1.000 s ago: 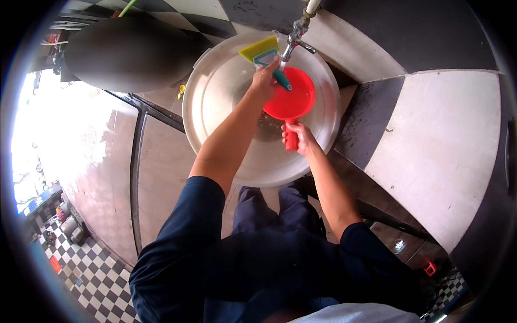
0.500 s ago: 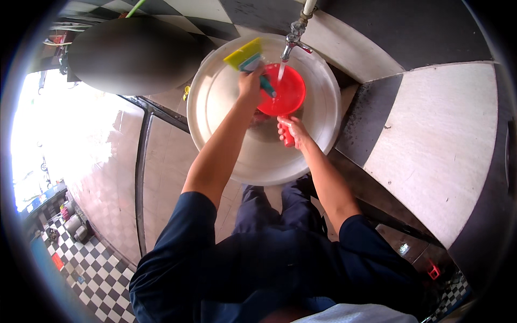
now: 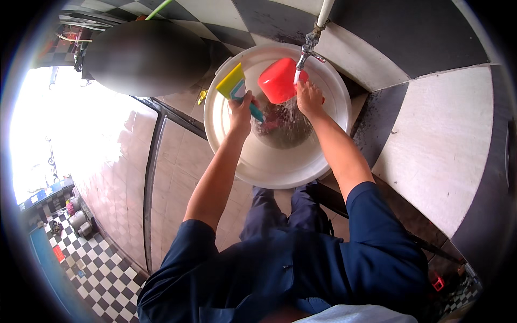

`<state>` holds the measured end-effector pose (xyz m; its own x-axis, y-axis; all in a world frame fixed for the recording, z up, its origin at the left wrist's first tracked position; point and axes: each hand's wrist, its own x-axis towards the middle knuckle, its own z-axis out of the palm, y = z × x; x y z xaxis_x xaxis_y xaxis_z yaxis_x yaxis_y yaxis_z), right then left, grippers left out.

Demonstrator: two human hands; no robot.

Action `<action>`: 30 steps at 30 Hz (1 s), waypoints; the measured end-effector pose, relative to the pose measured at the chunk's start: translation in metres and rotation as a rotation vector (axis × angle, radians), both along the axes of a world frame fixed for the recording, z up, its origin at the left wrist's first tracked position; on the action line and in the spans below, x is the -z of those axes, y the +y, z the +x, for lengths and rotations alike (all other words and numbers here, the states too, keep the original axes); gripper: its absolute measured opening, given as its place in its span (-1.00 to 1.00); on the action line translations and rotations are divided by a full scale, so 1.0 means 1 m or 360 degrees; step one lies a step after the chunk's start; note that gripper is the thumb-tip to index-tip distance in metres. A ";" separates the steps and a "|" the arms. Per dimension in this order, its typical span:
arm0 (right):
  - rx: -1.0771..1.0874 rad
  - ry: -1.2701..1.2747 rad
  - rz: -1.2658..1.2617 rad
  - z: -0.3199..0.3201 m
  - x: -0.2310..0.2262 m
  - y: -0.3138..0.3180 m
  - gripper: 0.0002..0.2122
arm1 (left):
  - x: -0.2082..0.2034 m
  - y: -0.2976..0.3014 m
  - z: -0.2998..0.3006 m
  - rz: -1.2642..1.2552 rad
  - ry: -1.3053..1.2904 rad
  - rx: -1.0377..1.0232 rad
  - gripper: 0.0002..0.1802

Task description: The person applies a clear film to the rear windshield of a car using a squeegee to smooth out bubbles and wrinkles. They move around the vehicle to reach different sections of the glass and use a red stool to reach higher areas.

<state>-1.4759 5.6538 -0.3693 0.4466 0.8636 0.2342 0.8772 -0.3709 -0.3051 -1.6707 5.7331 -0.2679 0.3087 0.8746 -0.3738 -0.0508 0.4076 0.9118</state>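
My left hand [image 3: 240, 114] is closed on a flat yellow-headed tool [image 3: 230, 81] with a teal handle, held over the left side of a big round pale metal basin [image 3: 253, 167]. In my right hand [image 3: 309, 99], a red plastic dipper [image 3: 278, 81] is gripped near its handle, mostly hidden by the fingers. It is tipped with its outside toward me, and water splashes down below it. A chrome tap [image 3: 305, 52] runs just above my right hand. Something reddish [image 3: 272, 124] lies in the water at the basin's bottom, too blurred to name.
A large dark oval shape [image 3: 145, 59], blurred, stands left of the basin. Behind the basin rises a checkered tiled wall [image 3: 221, 19], with the tap's pipe [image 3: 325, 13] in front. A pale slab [image 3: 436, 145] is at the right. A small yellow object [image 3: 202, 97] sits beside the basin.
The red dipper has gone from level under the tap to tipped over, spilling water. My right hand has moved up toward the tap. The yellow-headed tool has moved slightly down and stays in my left hand.
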 end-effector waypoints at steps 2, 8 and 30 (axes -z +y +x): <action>-0.0003 -0.0078 -0.0061 0.004 -0.007 -0.002 -0.84 | -0.018 0.002 0.015 0.0171 0.0126 0.0063 -0.65; 0.0331 0.0461 -0.0557 0.004 -0.006 -0.037 -0.75 | -0.064 0.006 0.075 0.0447 0.0260 0.0110 -0.52; 0.0664 0.3068 0.0133 -0.020 -0.035 -0.091 -0.78 | -0.063 0.004 0.178 0.1216 0.0848 0.0023 -0.12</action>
<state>-1.4958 5.5629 -0.3340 0.2511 0.6701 -0.6985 -0.7056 -0.3673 -0.6060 -1.4929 5.7376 -0.2048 0.2744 0.9393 0.2061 0.4518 -0.3152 0.8346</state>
